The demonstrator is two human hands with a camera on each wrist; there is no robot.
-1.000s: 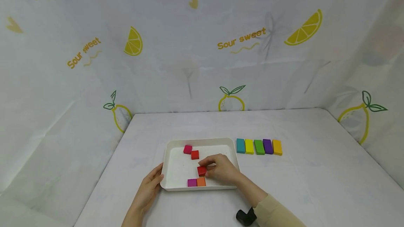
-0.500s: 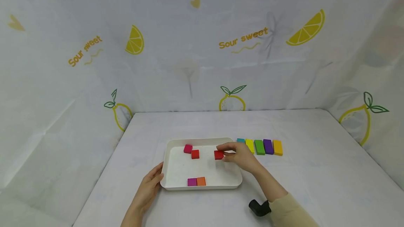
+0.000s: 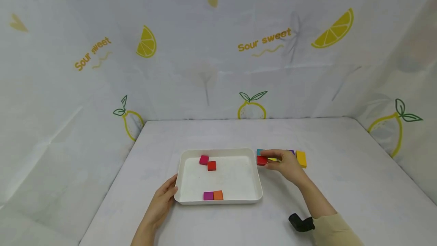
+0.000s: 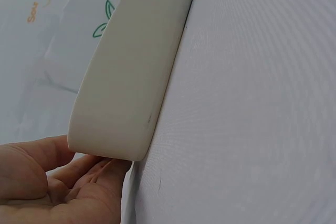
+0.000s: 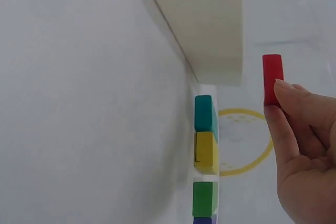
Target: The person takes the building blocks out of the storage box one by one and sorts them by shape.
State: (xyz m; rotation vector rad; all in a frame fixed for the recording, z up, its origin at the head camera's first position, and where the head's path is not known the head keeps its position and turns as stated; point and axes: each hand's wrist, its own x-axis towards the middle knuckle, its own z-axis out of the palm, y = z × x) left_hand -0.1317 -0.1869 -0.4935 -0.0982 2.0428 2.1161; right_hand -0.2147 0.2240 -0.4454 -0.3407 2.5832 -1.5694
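Observation:
A shallow white tray [image 3: 225, 202] stands on the table, with a pink block [image 3: 204, 160], a red block [image 3: 211, 166], a purple block [image 3: 208, 196] and an orange block [image 3: 218, 195] inside. My left hand [image 3: 160, 202] holds the tray at its left side, the thumb at the rim and the fingers against the outer wall in the left wrist view. Between thumb and fingertips, my right hand [image 3: 285, 165] pinches another red block [image 5: 272, 78], raised in the air just beyond the tray's right edge. Below it is a row of blocks, partly hidden by the hand.
In that row are a teal block [image 5: 203, 113], a yellow block [image 5: 204, 149], a green block [image 5: 202, 199], a violet block [image 5: 202, 220] and an amber block [image 3: 301, 159]. A black elbow-shaped piece [image 3: 301, 223] is by the right sleeve. A lemon-print cloth [image 3: 191, 67] hangs behind the table.
My right hand has lifted the red block from near the tray's front and carried it right and away, past the tray's right edge. The left hand stays at the tray.

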